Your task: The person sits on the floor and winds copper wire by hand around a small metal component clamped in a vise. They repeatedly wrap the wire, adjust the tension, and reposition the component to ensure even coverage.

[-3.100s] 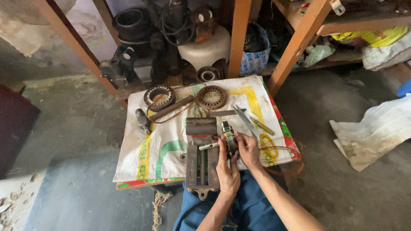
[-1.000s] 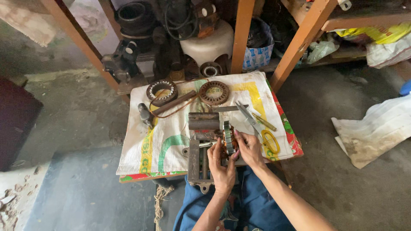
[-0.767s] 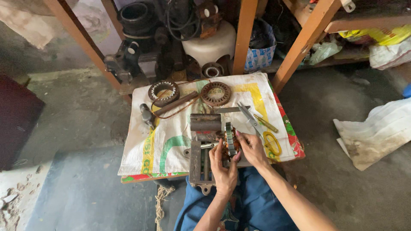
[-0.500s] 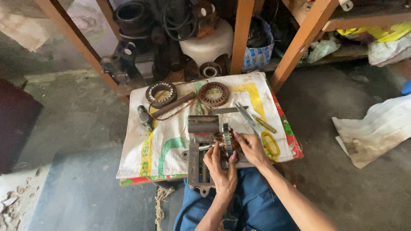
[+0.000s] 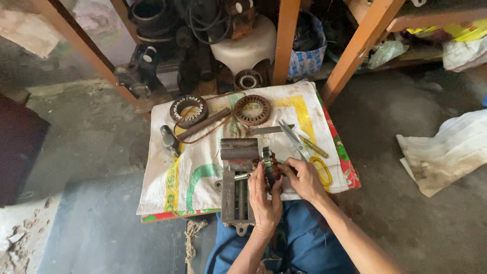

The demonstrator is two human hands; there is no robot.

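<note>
Fingers of both hands are closed around a small wound motor part [image 5: 269, 161], a dark metal piece with copper-coloured wire on it, held just above the front edge of a low work board. The left hand [image 5: 264, 198] grips it from below and from the near side, fingers curled up around it. The right hand [image 5: 303, 177] pinches it from the right, thumb and fingertips together on its upper end. Exactly how tight either grip is cannot be told, as the part is small and half hidden by the fingers.

The part sits just right of a rusty metal vise [image 5: 237, 182], touching or nearly touching its jaw block. Both lie over a white woven sack [image 5: 203, 172] printed with green, yellow and red, spread on the board.

Judging by its look, the part is rigid and fairly heavy for its size, with a solid steel core. The thin wire windings look delicate and easy to nick, so the bare metal core seems the safer place to hold.

Behind it on the sack lie scissors with yellow handles [image 5: 304, 149], two round toothed motor rings [image 5: 252, 110], a flat metal bar [image 5: 203, 124] and a small hammer [image 5: 169, 139]. Orange wooden shelf legs [image 5: 355, 50] stand beyond, on a concrete floor [image 5: 91, 152].
</note>
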